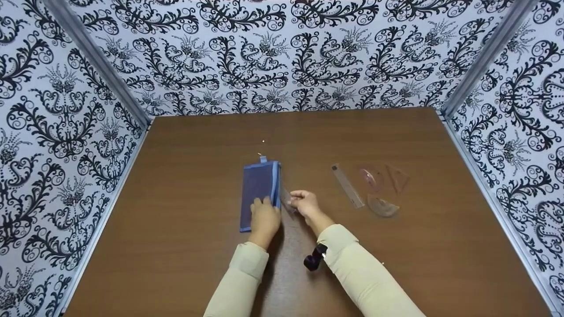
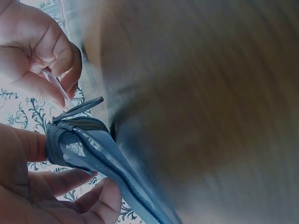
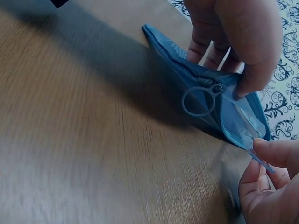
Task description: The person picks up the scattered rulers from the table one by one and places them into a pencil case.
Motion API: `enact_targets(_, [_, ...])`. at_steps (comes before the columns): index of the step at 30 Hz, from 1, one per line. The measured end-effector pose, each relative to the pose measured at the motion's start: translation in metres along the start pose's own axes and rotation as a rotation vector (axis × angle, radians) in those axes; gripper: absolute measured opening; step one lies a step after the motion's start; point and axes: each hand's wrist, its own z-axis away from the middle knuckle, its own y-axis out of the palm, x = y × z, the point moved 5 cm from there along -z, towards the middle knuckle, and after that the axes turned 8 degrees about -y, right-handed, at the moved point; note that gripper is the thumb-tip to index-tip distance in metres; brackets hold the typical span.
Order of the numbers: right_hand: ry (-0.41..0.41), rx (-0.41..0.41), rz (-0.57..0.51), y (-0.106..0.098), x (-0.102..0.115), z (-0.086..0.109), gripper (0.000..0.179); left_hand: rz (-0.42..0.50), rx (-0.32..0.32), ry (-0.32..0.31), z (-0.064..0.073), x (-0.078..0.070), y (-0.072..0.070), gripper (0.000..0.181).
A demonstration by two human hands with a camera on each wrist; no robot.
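A blue zippered mesh pencil pouch [image 1: 257, 180] lies lengthwise on the table, its zip side unzipped. My left hand [image 1: 265, 218] grips the near end of the pouch, thumb at the edge of the mouth, holding it parted. Between thumb and fingertips, my right hand [image 1: 305, 204] pinches a clear plastic set square [image 1: 286, 202]. In the right wrist view the tip of the set square [image 3: 252, 151] reaches into the pouch's mouth [image 3: 240, 121]. A zip pull ring [image 3: 198, 101] hangs beside the mouth. Fingers and pouch partly hide the set square's shape.
Right of my hands lie a clear ruler [image 1: 348, 186], a pink protractor [image 1: 371, 176], a pinkish set square [image 1: 398, 178] and a clear protractor [image 1: 382, 207]. A dark object [image 1: 313, 259] is by my right sleeve. Patterned walls [image 1: 246, 57] enclose the brown table [image 1: 185, 185].
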Motion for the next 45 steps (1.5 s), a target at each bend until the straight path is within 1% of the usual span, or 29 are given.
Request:
enact_targets(1, [0.000, 0.005, 0.013, 0.003, 0.019, 0.011, 0.031, -0.004, -0.001, 0.004, 0.000, 0.000, 0.000, 0.032])
enact_targets(4, [0.051, -0.026, 0.083, 0.010, 0.048, 0.026, 0.034, -0.014, -0.011, 0.019, 0.001, -0.001, -0.001, 0.032])
enact_targets(7, [0.051, -0.021, 0.089, 0.016, 0.081, 0.044, 0.033, -0.022, -0.016, 0.030, 0.002, -0.002, -0.001, 0.032])
enact_targets(8, [0.057, -0.022, 0.089, 0.016, 0.072, 0.039, 0.033, -0.022, -0.017, 0.030, 0.002, -0.002, -0.001, 0.032])
enact_targets(9, [0.016, -0.003, 0.060, 0.016, 0.073, 0.039, 0.031, -0.021, -0.019, 0.028, 0.002, -0.002, -0.001, 0.031])
enact_targets(11, [0.011, 0.007, 0.052, 0.018, 0.081, 0.043, 0.030, -0.019, -0.020, 0.025, 0.002, -0.002, -0.001, 0.030])
enact_targets(13, [0.016, -0.001, 0.063, 0.020, 0.081, 0.042, 0.030, -0.014, -0.022, 0.020, 0.002, -0.002, -0.001, 0.028])
enact_targets(14, [0.020, -0.003, 0.071, 0.021, 0.092, 0.048, 0.031, -0.011, -0.021, 0.017, 0.002, -0.002, -0.001, 0.027])
enact_targets(15, [0.003, -0.001, 0.065, 0.020, 0.081, 0.041, 0.031, -0.009, -0.020, 0.014, 0.002, -0.002, -0.001, 0.027])
enact_targets(16, [0.029, -0.012, 0.079, 0.020, 0.073, 0.037, 0.032, -0.006, -0.018, 0.012, 0.002, -0.001, -0.001, 0.026])
enact_targets(17, [0.027, -0.010, 0.069, 0.018, 0.058, 0.028, 0.032, -0.005, -0.017, 0.011, 0.002, -0.001, -0.001, 0.026])
enact_targets(19, [0.009, 0.006, 0.036, 0.014, 0.016, 0.002, 0.033, -0.004, -0.016, 0.010, 0.002, -0.001, 0.000, 0.026])
enact_targets(20, [0.006, 0.017, 0.021, 0.011, -0.010, -0.013, 0.035, -0.003, -0.015, 0.012, 0.002, -0.001, 0.000, 0.026])
enact_targets(21, [0.021, 0.017, 0.017, 0.008, -0.047, -0.035, 0.037, -0.004, -0.016, 0.013, 0.002, -0.001, 0.000, 0.026])
enact_targets(23, [0.036, 0.021, 0.016, 0.004, -0.093, -0.064, 0.042, -0.003, -0.015, 0.017, 0.002, -0.002, -0.001, 0.025])
enact_targets(25, [0.028, 0.024, 0.018, 0.002, -0.129, -0.086, 0.046, 0.001, -0.013, 0.018, 0.002, -0.002, -0.001, 0.024])
enact_targets(26, [0.025, 0.026, 0.019, 0.002, -0.134, -0.090, 0.046, 0.002, -0.011, 0.017, 0.002, -0.001, 0.000, 0.024])
enact_targets(27, [0.018, 0.029, 0.017, 0.004, -0.129, -0.087, 0.045, 0.004, -0.007, 0.014, 0.002, -0.001, 0.000, 0.025])
enact_targets(28, [0.013, 0.031, 0.016, 0.006, -0.114, -0.079, 0.044, 0.006, -0.004, 0.012, 0.001, -0.001, 0.000, 0.025])
enact_targets(29, [0.013, 0.034, 0.012, 0.010, -0.087, -0.062, 0.042, 0.006, -0.001, 0.011, 0.001, -0.001, 0.000, 0.026])
enact_targets(30, [0.022, 0.036, 0.006, 0.011, -0.091, -0.065, 0.043, 0.005, 0.003, 0.008, 0.001, -0.001, 0.000, 0.027])
enact_targets(31, [0.041, 0.037, 0.006, 0.013, -0.087, -0.063, 0.041, 0.006, 0.006, 0.006, 0.001, -0.001, 0.000, 0.028])
enact_targets(34, [0.071, 0.037, -0.006, 0.018, -0.066, -0.051, 0.036, 0.005, 0.005, 0.007, 0.001, -0.002, -0.001, 0.031])
enact_targets(36, [0.092, 0.027, -0.003, 0.021, -0.067, -0.052, 0.034, 0.008, -0.005, 0.010, 0.001, -0.002, -0.002, 0.031])
enact_targets(38, [0.107, 0.019, 0.011, 0.029, -0.014, -0.020, 0.030, 0.013, -0.017, 0.017, 0.001, -0.002, -0.002, 0.030])
enact_targets(40, [0.109, 0.015, 0.015, 0.033, 0.013, -0.004, 0.028, 0.015, -0.029, 0.022, 0.001, -0.002, -0.002, 0.028])
enact_targets(42, [0.112, 0.019, 0.003, 0.034, 0.014, -0.003, 0.028, 0.013, -0.036, 0.028, 0.001, -0.002, -0.003, 0.028])
enact_targets(43, [0.116, 0.024, -0.003, 0.034, 0.006, -0.008, 0.027, 0.012, -0.038, 0.029, 0.001, -0.002, -0.002, 0.027])
enact_targets(45, [0.116, 0.028, -0.020, 0.032, -0.023, -0.026, 0.028, 0.007, -0.041, 0.032, 0.001, -0.002, -0.003, 0.027])
